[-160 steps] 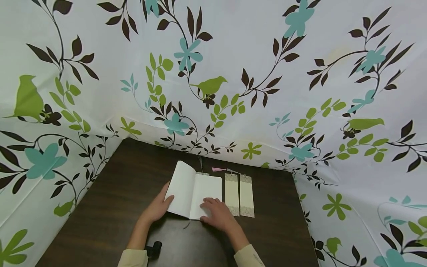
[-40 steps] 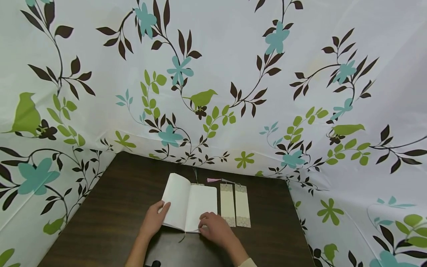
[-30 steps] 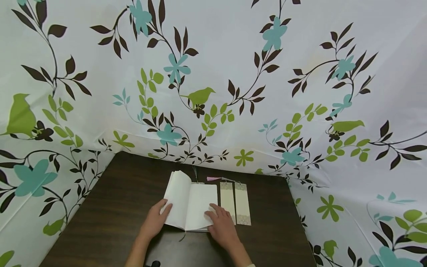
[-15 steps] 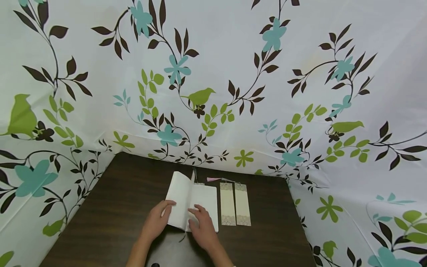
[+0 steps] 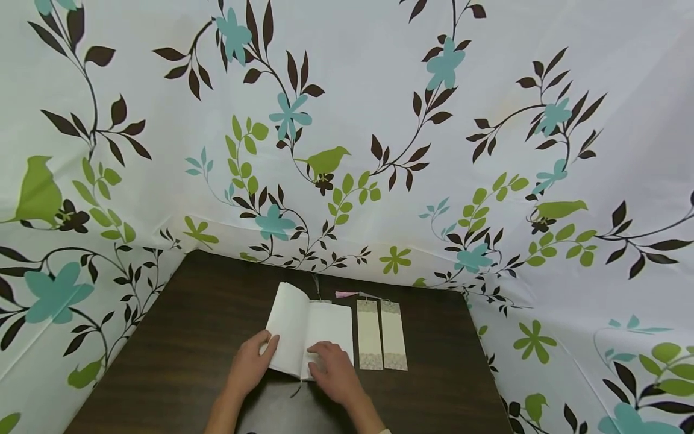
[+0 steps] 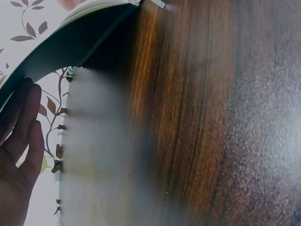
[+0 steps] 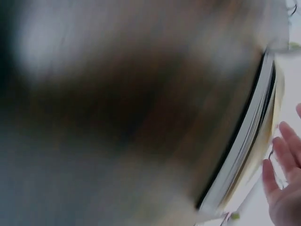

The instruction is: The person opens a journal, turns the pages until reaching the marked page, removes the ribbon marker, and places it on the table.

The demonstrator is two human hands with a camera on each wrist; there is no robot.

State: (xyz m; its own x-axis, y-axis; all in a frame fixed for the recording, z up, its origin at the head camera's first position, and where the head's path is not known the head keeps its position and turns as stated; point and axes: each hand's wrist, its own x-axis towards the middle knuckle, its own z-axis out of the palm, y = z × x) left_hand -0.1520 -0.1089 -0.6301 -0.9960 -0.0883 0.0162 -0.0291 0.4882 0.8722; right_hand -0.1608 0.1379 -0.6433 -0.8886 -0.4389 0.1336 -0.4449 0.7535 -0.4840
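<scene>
A notebook [image 5: 331, 322] with blank white pages lies open on the dark table, its left side raised. My left hand [image 5: 252, 361] grips the raised left edge, thumb on the page. In the left wrist view the fingers [image 6: 30, 108] reach under the dark cover [image 6: 66, 42]. My right hand [image 5: 336, 369] rests over the lower right page with loosely bent fingers. In the right wrist view, that hand [image 7: 287, 183] is beside the page stack [image 7: 242, 150]. A thin dark ribbon [image 5: 296, 390] hangs out at the spine's bottom.
Two cream bookmarks [image 5: 370, 334] [image 5: 394, 334] lie right of the notebook, a pink tassel [image 5: 346, 295] above them. Another bookmark [image 5: 321, 301] peeks out behind the notebook's top edge. The wood table [image 5: 179, 349] meets a floral-patterned curtain [image 5: 379, 199] at the back and sides.
My right hand moved from the right page edge leftward to the spine, turning a leaf that stood upright half a second ago, then back onto the right page. My left hand kept its hold.
</scene>
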